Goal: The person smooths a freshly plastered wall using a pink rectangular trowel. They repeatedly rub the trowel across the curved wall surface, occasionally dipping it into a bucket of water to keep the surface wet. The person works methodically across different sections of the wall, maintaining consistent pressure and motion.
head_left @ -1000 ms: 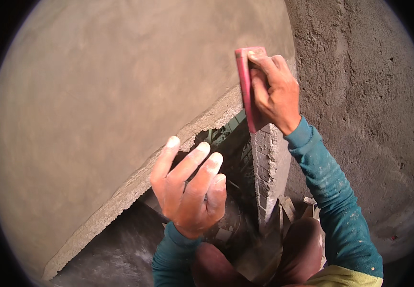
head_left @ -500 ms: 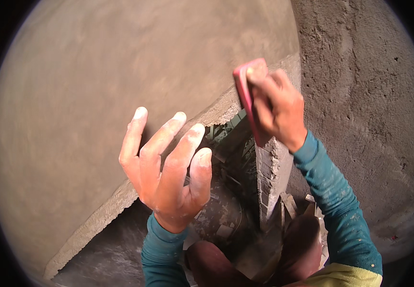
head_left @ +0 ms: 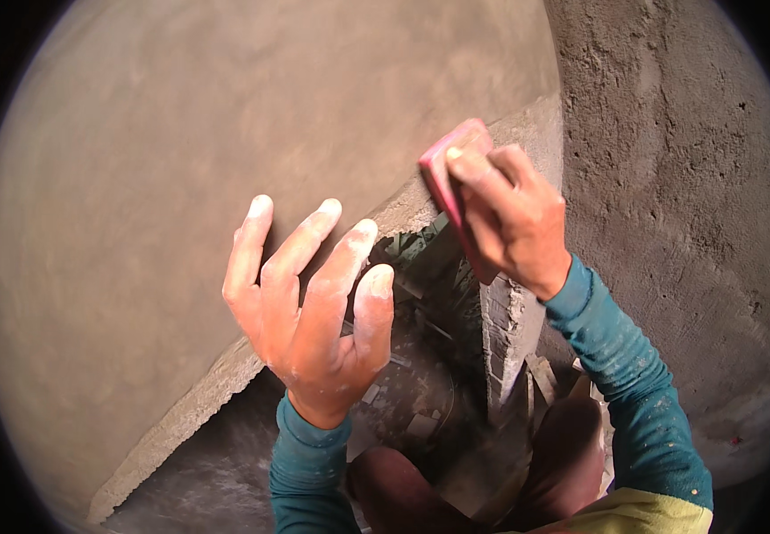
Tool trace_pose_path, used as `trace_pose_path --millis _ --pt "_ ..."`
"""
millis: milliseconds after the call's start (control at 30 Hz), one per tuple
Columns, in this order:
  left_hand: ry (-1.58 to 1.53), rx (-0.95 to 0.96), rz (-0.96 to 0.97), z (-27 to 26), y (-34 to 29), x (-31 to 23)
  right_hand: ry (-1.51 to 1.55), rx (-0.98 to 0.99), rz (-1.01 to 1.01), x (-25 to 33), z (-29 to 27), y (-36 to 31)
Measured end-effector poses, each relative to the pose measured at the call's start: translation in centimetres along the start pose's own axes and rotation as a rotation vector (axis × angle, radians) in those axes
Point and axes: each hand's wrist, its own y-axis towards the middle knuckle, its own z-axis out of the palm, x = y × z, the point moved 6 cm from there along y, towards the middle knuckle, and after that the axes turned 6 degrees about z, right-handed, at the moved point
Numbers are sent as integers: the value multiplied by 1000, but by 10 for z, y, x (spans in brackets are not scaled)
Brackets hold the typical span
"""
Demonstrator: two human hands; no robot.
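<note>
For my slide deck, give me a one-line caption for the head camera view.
Right hand presses a red float against the plastered wall's edge while the open left hand hovers by the smooth plaster.

The right hand (head_left: 514,218) covers most of the red sanding block (head_left: 445,173); only its upper edge and one face show at about one o'clock. Rubble on the floor (head_left: 411,392) below the plastered wall (head_left: 225,133) is dark and too small to name, perhaps brick scraps. Both sleeves run off the lower edge at six o'clock.
</note>
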Motion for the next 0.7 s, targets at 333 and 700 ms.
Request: trace_pose_path --millis 333,700 --pt "15 55 4 0 -1 0 7 -28 79 -12 3 9" --pt "40 71 8 5 -6 2 38 -12 39 7 8 20"
